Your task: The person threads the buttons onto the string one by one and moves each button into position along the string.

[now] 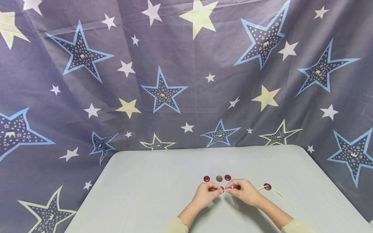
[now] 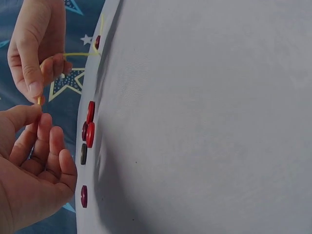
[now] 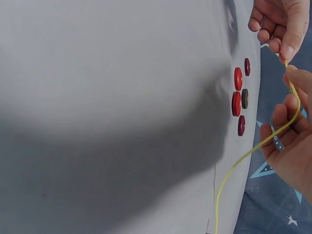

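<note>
Head view: a thin, limp yellow cord [image 1: 274,191] is pinched near its tip by both the left hand [image 1: 205,194] and the right hand [image 1: 246,192]; it is judged best held there.

Both forearms are reaching in from six o'clock, converging toward twelve. The left hand [image 1: 205,193] is pinching with thumb and forefinger, remaining fingers loosely curled (palm facing its wrist camera). The right hand [image 1: 244,191] is pinching likewise, its fingertips almost meeting the left's, wrist angling toward four o'clock.
</note>
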{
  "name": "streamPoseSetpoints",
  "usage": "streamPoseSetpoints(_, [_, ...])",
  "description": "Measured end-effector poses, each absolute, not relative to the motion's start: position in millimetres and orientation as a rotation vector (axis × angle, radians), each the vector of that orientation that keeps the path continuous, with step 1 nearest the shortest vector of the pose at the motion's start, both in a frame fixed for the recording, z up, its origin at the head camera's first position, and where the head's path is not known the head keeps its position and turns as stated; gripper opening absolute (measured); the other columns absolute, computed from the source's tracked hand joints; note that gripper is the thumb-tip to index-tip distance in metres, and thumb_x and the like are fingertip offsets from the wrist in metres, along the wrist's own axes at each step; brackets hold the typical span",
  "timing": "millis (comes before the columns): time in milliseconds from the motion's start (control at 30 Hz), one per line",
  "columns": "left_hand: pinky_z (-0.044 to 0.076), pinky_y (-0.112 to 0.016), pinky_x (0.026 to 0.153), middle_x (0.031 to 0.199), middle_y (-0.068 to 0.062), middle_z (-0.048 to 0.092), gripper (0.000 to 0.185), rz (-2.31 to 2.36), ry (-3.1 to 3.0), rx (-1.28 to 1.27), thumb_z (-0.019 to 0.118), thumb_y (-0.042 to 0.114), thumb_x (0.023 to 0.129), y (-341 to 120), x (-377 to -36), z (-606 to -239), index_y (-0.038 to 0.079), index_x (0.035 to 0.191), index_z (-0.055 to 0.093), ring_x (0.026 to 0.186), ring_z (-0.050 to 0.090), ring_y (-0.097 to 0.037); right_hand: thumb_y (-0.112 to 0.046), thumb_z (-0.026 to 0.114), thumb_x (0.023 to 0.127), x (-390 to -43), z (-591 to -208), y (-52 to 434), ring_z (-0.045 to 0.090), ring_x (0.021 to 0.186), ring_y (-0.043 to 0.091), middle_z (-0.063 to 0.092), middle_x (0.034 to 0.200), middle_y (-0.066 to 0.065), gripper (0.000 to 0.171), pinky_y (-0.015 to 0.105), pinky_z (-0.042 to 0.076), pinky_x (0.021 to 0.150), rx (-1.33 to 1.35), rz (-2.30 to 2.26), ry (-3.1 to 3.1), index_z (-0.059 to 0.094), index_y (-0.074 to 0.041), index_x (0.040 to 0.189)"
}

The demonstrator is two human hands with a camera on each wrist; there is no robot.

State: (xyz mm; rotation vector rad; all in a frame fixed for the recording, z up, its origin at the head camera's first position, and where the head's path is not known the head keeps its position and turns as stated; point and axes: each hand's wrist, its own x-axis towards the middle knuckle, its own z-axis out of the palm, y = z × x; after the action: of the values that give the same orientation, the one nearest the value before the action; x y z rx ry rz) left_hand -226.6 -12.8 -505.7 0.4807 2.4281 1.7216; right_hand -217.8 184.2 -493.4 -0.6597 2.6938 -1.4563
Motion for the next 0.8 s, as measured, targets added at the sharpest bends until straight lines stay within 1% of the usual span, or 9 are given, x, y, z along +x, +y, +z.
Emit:
streamPoseSetpoints(133, [0.041, -0.015, 0.053, 0.075, -0.011, 0.069, 0.011, 1.729, 2.424, 0.477, 0.070, 0.014, 0.080, -12.2, -226.8, -506.8, 0.003, 0.083, 0.070, 0.058, 0.050, -0.001, -0.021, 0.067, 0.085, -217.7, -493.9, 185.3, 0.039, 0.056, -0.002, 0.051, 0.063, -0.007, 0.012, 0.019, 0.037, 0.052, -0.643, -1.443, 2.712, 0.071, -0.010, 0.086])
streamPoseSetpoints(367, [0.043, -0.016, 0.054, 0.074, -0.007, 0.069, 0.013, 1.710, 2.439, 0.479, 0.071, 0.016, 0.080, -13.0, -227.5, -506.6, 0.004, 0.083, 0.071, 0.058, 0.051, 0.000, -0.025, 0.067, 0.084, -218.0, -493.4, 186.0, 0.038, 0.054, -0.002, 0.047, 0.061, -0.007, 0.013, 0.019, 0.035, 0.051, -0.632, -1.448, 2.714, 0.071, -0.013, 0.086])
streamPoseSetpoints(467, [0.044, -0.016, 0.055, 0.075, -0.008, 0.069, 0.012, 1.712, 2.436, 0.477, 0.071, 0.015, 0.079, -14.8, -228.1, -507.1, 0.003, 0.082, 0.070, 0.059, 0.052, 0.000, -0.026, 0.068, 0.084, -218.2, -493.7, 186.3, 0.038, 0.054, -0.002, 0.047, 0.060, -0.008, 0.012, 0.019, 0.035, 0.051, -0.629, -1.445, 2.723, 0.071, -0.014, 0.085])
streamPoseSetpoints(600, [0.045, -0.016, 0.055, 0.075, -0.009, 0.069, 0.011, 1.716, 2.437, 0.480, 0.073, 0.012, 0.077, -17.5, -229.8, -509.3, 0.002, 0.082, 0.070, 0.060, 0.053, -0.001, -0.026, 0.067, 0.084, -218.7, -493.3, 186.8, 0.037, 0.054, -0.002, 0.045, 0.059, -0.009, 0.010, 0.019, 0.036, 0.051, -0.618, -1.429, 2.734, 0.071, -0.016, 0.084])
streamPoseSetpoints(800, [0.045, -0.016, 0.054, 0.073, -0.005, 0.067, 0.011, 1.688, 2.473, 0.496, 0.073, 0.011, 0.076, -20.4, -232.4, -514.1, 0.003, 0.082, 0.070, 0.058, 0.051, 0.000, -0.022, 0.067, 0.085, -219.6, -492.0, 188.3, 0.038, 0.054, -0.002, 0.047, 0.059, -0.008, 0.009, 0.019, 0.035, 0.051, -0.604, -1.414, 2.745, 0.071, -0.014, 0.084])
